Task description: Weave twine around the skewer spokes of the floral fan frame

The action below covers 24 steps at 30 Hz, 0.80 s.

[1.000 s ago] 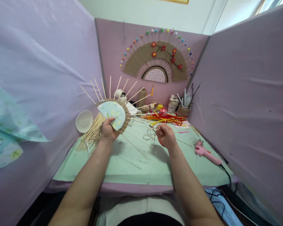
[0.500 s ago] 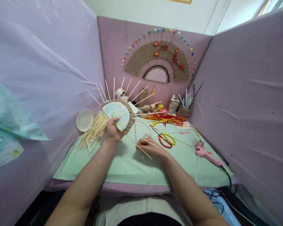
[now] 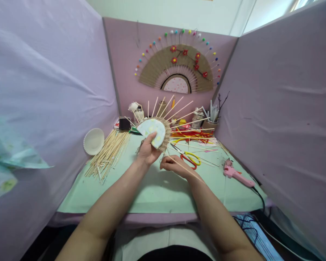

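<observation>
My left hand [image 3: 147, 150] is closed on a half-round fan piece [image 3: 154, 131] with a pale flowered face, a jute-wrapped edge and thin wooden sticks fanning out from it. It holds the piece upright above the green mat. My right hand [image 3: 173, 165] sits just below and to the right of it, fingers pinched at one of the lower sticks [image 3: 187, 169] near the fan's base. Red-and-yellow scissors [image 3: 187, 157] lie on the mat just right of my right hand.
A pile of wooden sticks [image 3: 108, 150] and a white paper plate [image 3: 93, 141] lie at the left. A pink glue gun [image 3: 237, 174] rests at the right. Coloured strips [image 3: 191, 135], jars and a cup of tools stand at the back. A finished fan [image 3: 176, 69] hangs on the purple partition.
My left hand has carried the fan piece right, toward the middle. My right hand let go of the scissors, which lie on the mat, and moved left to the fan's lower sticks.
</observation>
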Available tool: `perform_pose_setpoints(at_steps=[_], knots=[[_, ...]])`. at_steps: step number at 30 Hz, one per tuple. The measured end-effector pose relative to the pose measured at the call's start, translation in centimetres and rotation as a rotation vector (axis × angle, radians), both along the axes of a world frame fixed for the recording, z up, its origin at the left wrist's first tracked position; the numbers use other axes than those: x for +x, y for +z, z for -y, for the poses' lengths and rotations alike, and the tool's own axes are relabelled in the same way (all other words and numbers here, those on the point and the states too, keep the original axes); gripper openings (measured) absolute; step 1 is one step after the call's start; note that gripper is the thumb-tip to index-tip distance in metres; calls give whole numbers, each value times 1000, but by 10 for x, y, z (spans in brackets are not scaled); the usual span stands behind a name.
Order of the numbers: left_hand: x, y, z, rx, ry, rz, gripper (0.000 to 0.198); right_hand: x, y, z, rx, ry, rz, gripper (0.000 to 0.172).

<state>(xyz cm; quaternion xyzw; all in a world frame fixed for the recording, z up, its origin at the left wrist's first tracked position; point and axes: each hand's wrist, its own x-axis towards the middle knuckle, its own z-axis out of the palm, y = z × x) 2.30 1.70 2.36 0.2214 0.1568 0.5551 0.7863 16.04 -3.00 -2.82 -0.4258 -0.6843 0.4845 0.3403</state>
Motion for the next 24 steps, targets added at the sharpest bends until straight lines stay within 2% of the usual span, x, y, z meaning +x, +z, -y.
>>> perform_pose_setpoints(at_steps=[4,8,13,18,24], knots=[[8,-9,-1,102,-45,-20,44,8,5,1,-13,-65,80,19],[4,-21,-1,52,-114,-77,33,10,4,2,-21,-137,199,19],[-2,-26,-2,21,-87,-94,28,11,-2,0,-25,-109,237,22],[-5,-28,-3,99,-161,-131,26,13,-5,-2,-24,-82,229,23],[-4,-30,-2,120,-152,-136,26,15,0,-1,14,-33,277,21]])
